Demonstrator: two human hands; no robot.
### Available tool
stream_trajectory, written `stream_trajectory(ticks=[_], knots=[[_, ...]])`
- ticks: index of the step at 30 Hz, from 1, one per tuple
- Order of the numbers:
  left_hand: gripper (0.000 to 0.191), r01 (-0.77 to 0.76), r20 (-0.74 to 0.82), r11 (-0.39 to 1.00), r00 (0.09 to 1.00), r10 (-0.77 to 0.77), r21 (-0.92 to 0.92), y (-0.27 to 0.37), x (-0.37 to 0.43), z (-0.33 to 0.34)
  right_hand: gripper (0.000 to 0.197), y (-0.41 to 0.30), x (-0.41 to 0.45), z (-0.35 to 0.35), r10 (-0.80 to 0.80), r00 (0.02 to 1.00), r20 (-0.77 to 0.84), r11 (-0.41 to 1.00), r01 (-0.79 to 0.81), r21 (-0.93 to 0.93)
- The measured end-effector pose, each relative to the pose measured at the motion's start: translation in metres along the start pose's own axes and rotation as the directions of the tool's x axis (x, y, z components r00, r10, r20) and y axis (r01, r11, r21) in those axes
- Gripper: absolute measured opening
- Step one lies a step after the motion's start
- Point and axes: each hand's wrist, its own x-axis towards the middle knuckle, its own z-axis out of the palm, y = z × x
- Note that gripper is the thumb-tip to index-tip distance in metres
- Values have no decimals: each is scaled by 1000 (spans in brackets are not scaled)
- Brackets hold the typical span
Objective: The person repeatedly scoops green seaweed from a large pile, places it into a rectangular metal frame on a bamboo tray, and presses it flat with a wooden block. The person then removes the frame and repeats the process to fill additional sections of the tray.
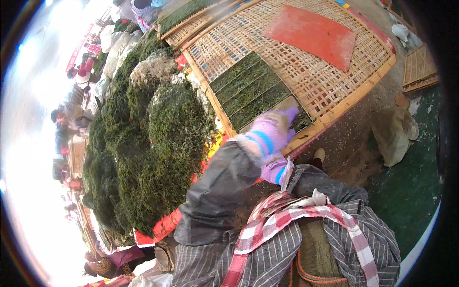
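Observation:
My left hand (274,125), in a purple knit glove with a blue band, is over the near end of a thin-walled rectangular frame (255,88). Dark green, stringy seaweed-like matter fills the frame's divided sections. Under and beside the glove shows a pale brown strip (285,104); I cannot tell if it is a board or bare surface. The fingers point toward the frame's near right corner, their grip unclear. Below the left wrist, partly covered by it, is my right hand (273,168) in a matching glove; its fingers are hidden. The frame lies on a woven bamboo mat (322,86) with wooden edging.
A red sheet (312,37) lies on the mat's far part. Left of the mat rises a large heap of green matter (161,143). Another filled rack (183,16) stands beyond. A sack (392,136) is on the floor at right. Several people are at the far left.

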Motion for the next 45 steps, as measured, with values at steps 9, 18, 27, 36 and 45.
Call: stream_trajectory(ticks=[9,18,27,36,45], knots=[[44,425,-335,894,871,-360,143,-75,-100,77,66,-1,9,10,-52,973,-226,988,17,-152],[40,393,-511,919,785,-349,-23,-98,-137,115,62,58,-36,-10,78,873,-482,969,-180,-168],[30,381,-609,921,750,-260,77,-86,-115,118,57,70,-57,-12,-13,827,-562,972,-122,-202],[27,536,-548,844,715,-433,33,-79,-106,120,56,107,-63,-43,100,965,-243,943,-170,-286],[26,491,-703,862,567,-428,-129,-64,-130,112,28,74,31,-104,-87,986,-142,840,-5,-543]])
